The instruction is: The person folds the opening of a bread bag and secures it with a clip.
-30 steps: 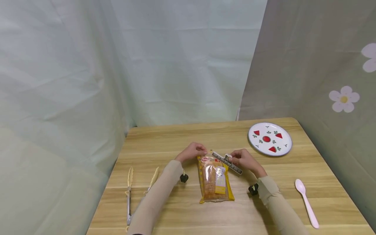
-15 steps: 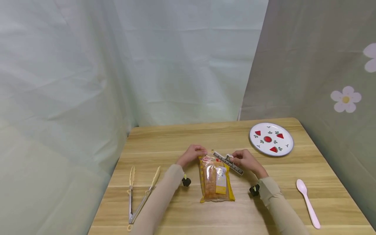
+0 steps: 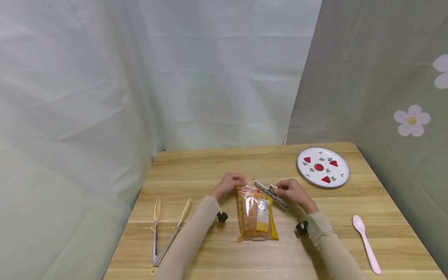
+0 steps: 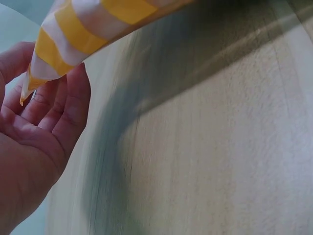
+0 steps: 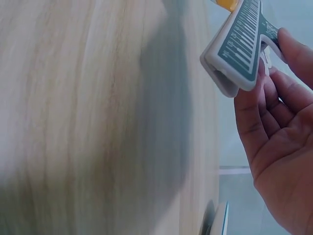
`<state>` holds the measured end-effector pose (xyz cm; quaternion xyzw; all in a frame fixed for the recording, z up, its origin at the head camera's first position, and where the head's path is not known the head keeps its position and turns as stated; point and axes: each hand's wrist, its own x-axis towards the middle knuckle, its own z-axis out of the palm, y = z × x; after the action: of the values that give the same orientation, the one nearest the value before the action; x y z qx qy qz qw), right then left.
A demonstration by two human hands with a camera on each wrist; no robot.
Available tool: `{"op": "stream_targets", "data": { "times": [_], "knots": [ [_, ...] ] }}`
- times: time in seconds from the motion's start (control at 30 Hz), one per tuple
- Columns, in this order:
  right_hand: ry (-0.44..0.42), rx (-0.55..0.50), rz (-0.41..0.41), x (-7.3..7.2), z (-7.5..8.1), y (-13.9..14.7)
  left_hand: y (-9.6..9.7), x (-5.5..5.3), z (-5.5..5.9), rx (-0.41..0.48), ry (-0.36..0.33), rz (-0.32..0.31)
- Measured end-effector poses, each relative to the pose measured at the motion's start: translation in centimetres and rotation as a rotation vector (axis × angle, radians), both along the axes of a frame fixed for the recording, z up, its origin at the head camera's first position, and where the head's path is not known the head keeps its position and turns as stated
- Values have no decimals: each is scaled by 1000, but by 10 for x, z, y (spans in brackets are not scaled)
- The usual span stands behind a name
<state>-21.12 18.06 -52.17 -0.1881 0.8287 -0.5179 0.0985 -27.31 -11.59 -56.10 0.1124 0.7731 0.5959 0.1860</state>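
Observation:
A bag of bread (image 3: 252,217), clear in front with yellow edges, is at the middle of the table. My left hand (image 3: 229,184) pinches its upper left corner; in the left wrist view the yellow-and-white striped side of the bag (image 4: 80,36) runs between thumb and fingers. My right hand (image 3: 294,192) grips the handle of a long bag clip (image 3: 271,194) printed with a piano keyboard. The clip slants across the bag's upper right part. In the right wrist view the clip (image 5: 239,46) sits between thumb and fingers, and its near end shows a narrow gap.
Left of the bag lies a pair of tongs (image 3: 162,241), spread apart, partly near my left sleeve. A round plate (image 3: 337,181) with watermelon pictures is at the back right. A pink spoon (image 3: 367,245) lies on the right of the wooden table (image 3: 210,159).
Both hands keep their hold on the bag and the clip, almost still. The whole view has shifted slightly, and more of the tongs shows beside the left sleeve.

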Motion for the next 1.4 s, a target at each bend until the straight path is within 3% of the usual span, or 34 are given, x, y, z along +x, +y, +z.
{"op": "stream_targets", "data": {
  "times": [0.13,0.23,0.47,0.77,1.17,1.4],
  "knots": [
    [-4,12,-22,-10,-20,1,0,1,0,-17,10,-2],
    [-9,15,-29,-14,-25,-1,0,1,0,-18,11,-1],
    [-18,-4,-32,-21,-21,-8,1,2,3,-17,11,18],
    [43,9,-11,-27,-19,-15,2,1,5,-41,17,17],
    [24,21,-33,-31,-19,-24,2,3,3,-59,20,41],
    [6,-12,-35,-34,-19,-28,1,1,4,-73,43,23]
  ]
}}
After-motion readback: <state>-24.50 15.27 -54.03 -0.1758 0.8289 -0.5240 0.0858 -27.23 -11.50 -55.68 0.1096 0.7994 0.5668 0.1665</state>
